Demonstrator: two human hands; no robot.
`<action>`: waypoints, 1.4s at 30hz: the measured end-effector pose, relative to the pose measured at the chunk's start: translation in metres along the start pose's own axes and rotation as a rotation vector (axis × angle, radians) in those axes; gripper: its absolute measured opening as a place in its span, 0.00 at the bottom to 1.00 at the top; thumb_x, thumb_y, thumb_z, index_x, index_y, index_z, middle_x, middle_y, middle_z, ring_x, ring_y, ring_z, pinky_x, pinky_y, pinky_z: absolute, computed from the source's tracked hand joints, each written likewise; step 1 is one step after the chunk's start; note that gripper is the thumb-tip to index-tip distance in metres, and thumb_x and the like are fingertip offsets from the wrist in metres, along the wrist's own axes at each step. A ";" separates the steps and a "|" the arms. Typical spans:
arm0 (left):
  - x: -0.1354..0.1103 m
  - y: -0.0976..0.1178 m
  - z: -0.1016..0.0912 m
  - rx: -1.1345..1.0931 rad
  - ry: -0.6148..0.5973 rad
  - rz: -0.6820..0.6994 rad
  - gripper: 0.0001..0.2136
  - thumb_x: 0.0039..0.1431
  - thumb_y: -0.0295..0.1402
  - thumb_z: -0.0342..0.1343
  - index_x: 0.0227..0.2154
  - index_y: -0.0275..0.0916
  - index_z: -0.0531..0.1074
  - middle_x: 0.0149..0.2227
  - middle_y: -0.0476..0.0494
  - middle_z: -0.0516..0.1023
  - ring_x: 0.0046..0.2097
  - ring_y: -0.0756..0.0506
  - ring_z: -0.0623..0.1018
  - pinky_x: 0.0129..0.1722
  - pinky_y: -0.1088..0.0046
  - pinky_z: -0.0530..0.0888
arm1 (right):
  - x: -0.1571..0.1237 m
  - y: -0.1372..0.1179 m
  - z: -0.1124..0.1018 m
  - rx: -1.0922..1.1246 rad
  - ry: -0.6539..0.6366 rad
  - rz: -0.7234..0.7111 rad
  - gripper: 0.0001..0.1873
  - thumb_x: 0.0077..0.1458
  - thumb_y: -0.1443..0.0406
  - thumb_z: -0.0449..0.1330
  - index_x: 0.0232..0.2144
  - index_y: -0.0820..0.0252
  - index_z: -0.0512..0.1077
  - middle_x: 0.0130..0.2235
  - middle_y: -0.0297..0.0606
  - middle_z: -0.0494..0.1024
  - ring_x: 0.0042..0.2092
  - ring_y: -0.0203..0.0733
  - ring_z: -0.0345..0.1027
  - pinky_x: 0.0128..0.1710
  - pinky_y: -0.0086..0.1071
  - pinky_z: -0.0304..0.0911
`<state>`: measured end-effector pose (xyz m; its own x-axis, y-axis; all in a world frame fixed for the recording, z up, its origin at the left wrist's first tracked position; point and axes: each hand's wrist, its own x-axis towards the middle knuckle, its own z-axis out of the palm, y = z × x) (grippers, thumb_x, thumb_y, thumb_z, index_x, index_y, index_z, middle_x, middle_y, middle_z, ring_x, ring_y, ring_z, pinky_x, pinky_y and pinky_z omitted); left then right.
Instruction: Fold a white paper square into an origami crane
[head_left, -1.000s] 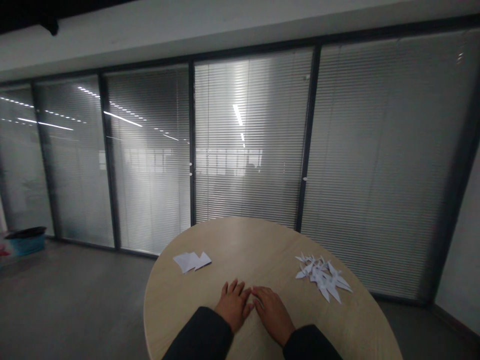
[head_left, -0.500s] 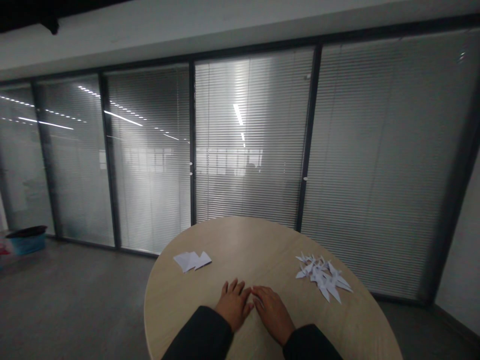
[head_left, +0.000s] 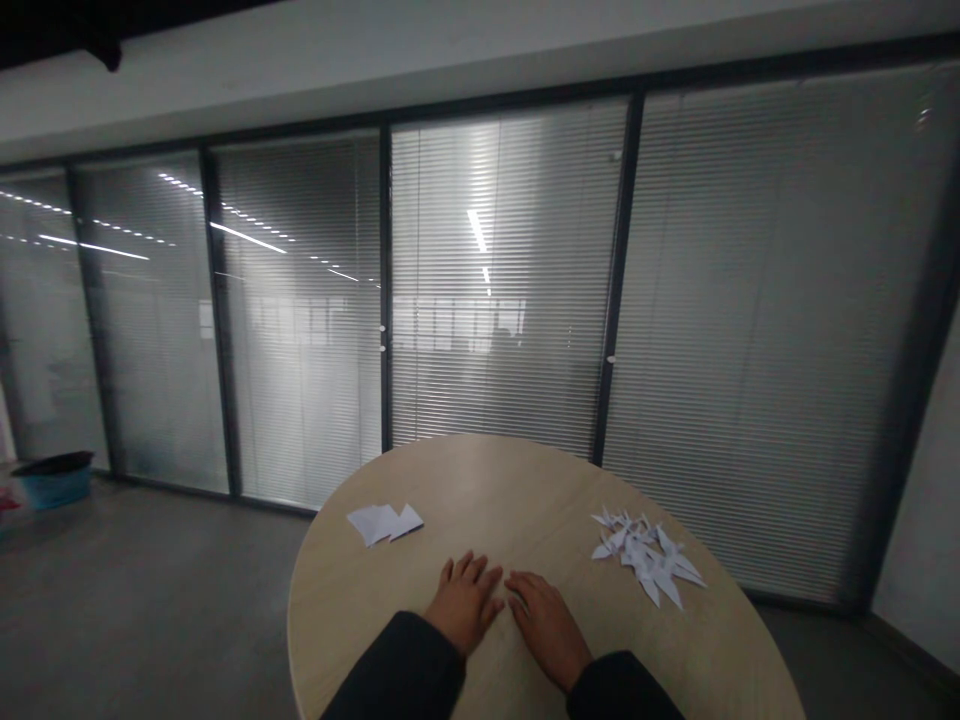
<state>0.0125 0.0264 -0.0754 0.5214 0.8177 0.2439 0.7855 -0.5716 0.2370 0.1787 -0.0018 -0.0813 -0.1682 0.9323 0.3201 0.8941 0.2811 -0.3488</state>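
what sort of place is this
Probably an office or meeting room: dark-framed glass partitions with blinds line one side, a round-edged wooden-looking table stands before them, and strip lights show in the glass.

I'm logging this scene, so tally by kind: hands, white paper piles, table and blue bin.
Hands: 2 (left hand, right hand)
Paper piles: 2 (flat pile, spiky pile)
Table: 1
Blue bin: 1
Total: 6

Single papers overlap too much to count.
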 end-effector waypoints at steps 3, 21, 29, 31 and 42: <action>0.007 -0.020 -0.004 0.065 0.139 -0.090 0.21 0.62 0.40 0.41 0.58 0.46 0.59 0.61 0.41 0.60 0.63 0.38 0.55 0.60 0.52 0.53 | 0.001 0.005 0.000 -0.060 0.007 0.038 0.21 0.57 0.67 0.45 0.48 0.64 0.71 0.53 0.45 0.71 0.57 0.45 0.61 0.57 0.38 0.54; 0.012 -0.089 -0.017 0.346 0.330 -0.490 0.19 0.61 0.37 0.45 0.55 0.47 0.66 0.58 0.36 0.65 0.62 0.33 0.58 0.60 0.51 0.48 | 0.007 0.024 -0.006 -0.275 -0.047 0.218 0.25 0.59 0.59 0.43 0.59 0.52 0.58 0.62 0.36 0.58 0.63 0.48 0.48 0.61 0.50 0.43; 0.011 -0.090 -0.016 0.337 0.237 -0.517 0.17 0.63 0.38 0.43 0.52 0.49 0.68 0.55 0.36 0.69 0.58 0.34 0.64 0.57 0.51 0.52 | 0.007 0.022 -0.007 -0.283 -0.070 0.232 0.26 0.60 0.59 0.43 0.60 0.53 0.56 0.62 0.38 0.58 0.63 0.48 0.48 0.61 0.49 0.44; 0.011 -0.090 -0.018 0.327 0.239 -0.500 0.17 0.63 0.36 0.43 0.52 0.47 0.67 0.53 0.37 0.70 0.57 0.36 0.65 0.58 0.53 0.52 | 0.007 0.021 -0.007 -0.286 -0.078 0.234 0.26 0.60 0.59 0.43 0.60 0.53 0.56 0.62 0.39 0.58 0.63 0.48 0.48 0.61 0.49 0.44; 0.010 -0.087 -0.034 0.238 0.234 -0.442 0.14 0.61 0.27 0.44 0.42 0.36 0.73 0.42 0.38 0.78 0.47 0.42 0.73 0.53 0.66 0.60 | 0.007 0.025 -0.003 -0.273 -0.066 0.231 0.26 0.59 0.59 0.44 0.59 0.55 0.57 0.61 0.40 0.59 0.63 0.48 0.49 0.61 0.49 0.44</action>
<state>-0.0614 0.0819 -0.0618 0.0586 0.9239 0.3781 0.9807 -0.1241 0.1513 0.2008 0.0110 -0.0846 0.0324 0.9794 0.1995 0.9880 -0.0013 -0.1542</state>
